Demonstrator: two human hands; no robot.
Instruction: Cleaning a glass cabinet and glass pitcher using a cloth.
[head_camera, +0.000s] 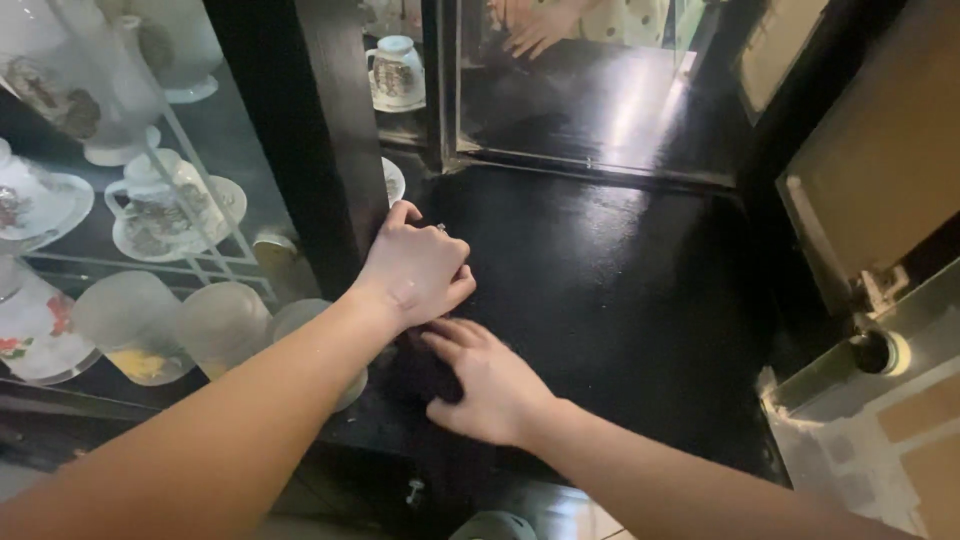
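My left hand (415, 265) is curled into a fist on the glossy black shelf (620, 300), right beside the cabinet's black upright post (335, 140). It has a ring on one finger, and its fingers close down over a dark, fuzzy cloth (412, 368). Just below it lies my right hand (490, 385), palm down, with flat fingertips resting on the same dark cloth. The two hands almost touch. Most of the cloth is hidden under them and blends into the black surface.
Behind glass on the left stand a teapot on a saucer (160, 205), plates and several frosted cups (135, 320). A small cup on a saucer (397, 72) sits at the back. A mirror panel (590, 90) reflects a hand. A light wall and metal fitting (880, 350) are at the right.
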